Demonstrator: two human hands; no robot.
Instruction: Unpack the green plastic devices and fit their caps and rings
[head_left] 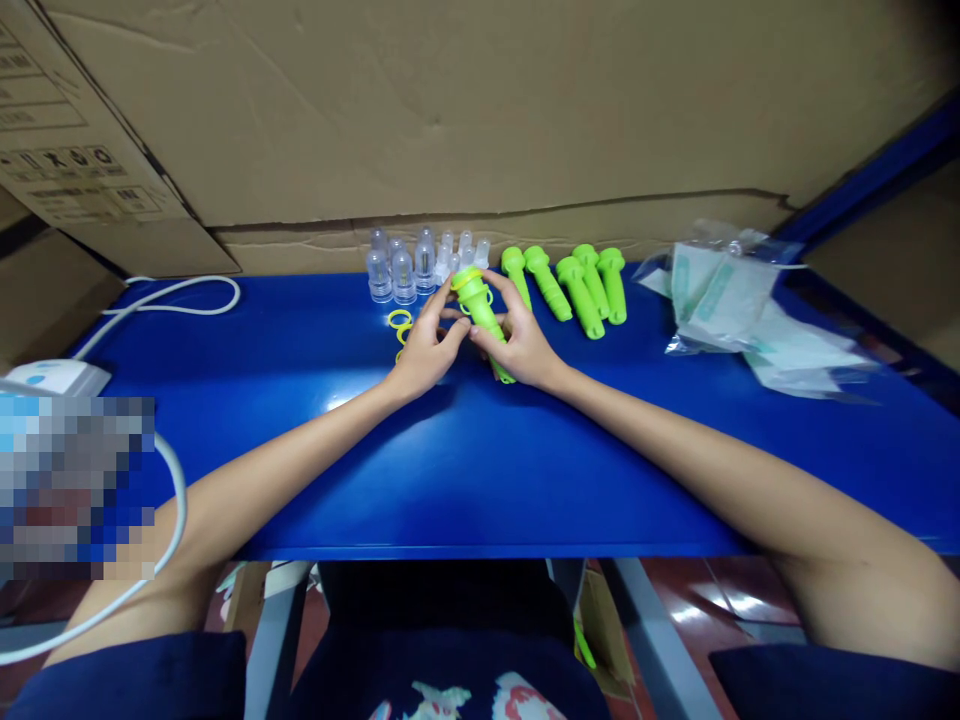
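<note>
A lime-green flashlight-shaped plastic body point(480, 305) is held between both hands, tilted, its wide head away from me. A yellow ring point(466, 279) sits around that head. My left hand point(429, 350) is closed with its fingertips against the head and ring from the left. On the other side my right hand point(523, 340) wraps the body, thumb along the shaft and index finger reaching to the head. Loose yellow rings point(400, 320) lie beside my left hand, partly hidden by it. Behind the hands stand several clear plastic caps point(403, 275), larger ones left of smaller ones point(466, 247).
More green bodies point(581, 298) lie right of my hands. Clear bags with pale green-printed contents point(724, 290) are at the far right. A white cable point(176, 470) and a white device point(60, 378) occupy the left. Cardboard point(450, 110) walls back the blue table point(480, 480).
</note>
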